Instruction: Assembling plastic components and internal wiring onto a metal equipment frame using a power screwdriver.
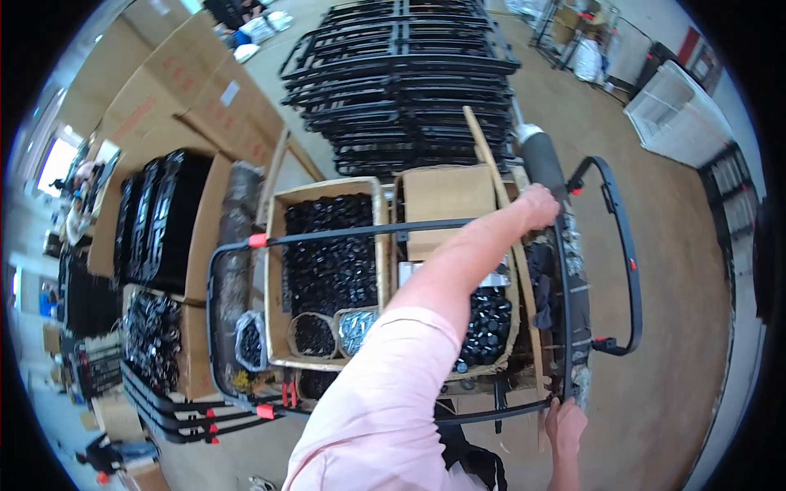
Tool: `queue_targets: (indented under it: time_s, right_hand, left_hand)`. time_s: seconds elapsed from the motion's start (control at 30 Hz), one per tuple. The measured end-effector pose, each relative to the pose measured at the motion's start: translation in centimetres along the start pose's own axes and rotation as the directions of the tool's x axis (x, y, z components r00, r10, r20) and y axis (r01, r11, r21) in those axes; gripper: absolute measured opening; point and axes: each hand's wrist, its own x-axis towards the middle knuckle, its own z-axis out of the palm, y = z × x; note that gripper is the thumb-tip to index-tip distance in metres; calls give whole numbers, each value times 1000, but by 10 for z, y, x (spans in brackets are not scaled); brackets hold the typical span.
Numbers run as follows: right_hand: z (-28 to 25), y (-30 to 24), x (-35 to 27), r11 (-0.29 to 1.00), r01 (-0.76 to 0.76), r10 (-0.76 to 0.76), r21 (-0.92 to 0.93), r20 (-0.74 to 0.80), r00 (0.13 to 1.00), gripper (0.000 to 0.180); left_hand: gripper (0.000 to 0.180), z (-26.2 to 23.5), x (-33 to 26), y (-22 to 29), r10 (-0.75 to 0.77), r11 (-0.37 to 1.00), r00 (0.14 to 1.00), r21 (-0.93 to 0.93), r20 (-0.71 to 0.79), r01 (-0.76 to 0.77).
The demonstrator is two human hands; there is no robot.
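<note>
A black tubular metal frame (344, 233) with red plastic pieces lies across the work area, over the boxes. My left arm, in a pale pink sleeve, reaches across to the right, and my left hand (539, 206) is closed on the far right corner of the frame. At the near right corner my right hand (566, 425) is closed round the frame, its fingers partly hidden. A black U-shaped bar (629, 262) with red pieces sticks out past the frame's right side; how it joins is unclear. Beneath are an open carton (274, 286) of black plastic parts and a small box of silvery fasteners (358, 329).
Stacked black metal frames (401, 90) stand ahead. Cartons (205, 245) with black parts are at left, beside more curved black tubes (176, 421). A wooden stick (483, 147) and a grey wrapped roll (540, 155) run along the right. People appear at far left.
</note>
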Motion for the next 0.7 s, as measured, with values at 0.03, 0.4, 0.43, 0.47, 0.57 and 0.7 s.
queue_targets:
  time_s: [0.03, 0.4, 0.43, 0.47, 0.57, 0.7]
  right_hand:
    - [2, 1, 2, 1000, 12, -12, -5, -3, 1000, 40]
    - [-78, -46, 3, 947, 272, -184, -171, 406, 895, 48]
    - [-74, -39, 7, 938, 281, -179, -202, 412, 893, 47]
    - [-68, -31, 11, 931, 280, -165, -234, 415, 895, 46]
    - [-41, -7, 28, 901, 289, -137, -322, 421, 897, 44]
    - [-7, 12, 45, 852, 300, -92, -430, 441, 893, 42]
  left_hand:
    - [33, -2, -2, 0, 1, 1000, 1000, -6, 26, 0]
    - [24, -25, -300, 33, -473, 868, 710, -415, -522, 273]
    - [21, -29, -349, 29, -490, 862, 706, -403, -512, 306]
    - [15, -38, -395, 29, -597, 797, 693, -398, -404, 455]
    - [20, -72, -539, 32, -791, 608, 482, -401, -377, 685]
    - [25, -108, -743, 44, -903, 175, -22, -415, -428, 893]
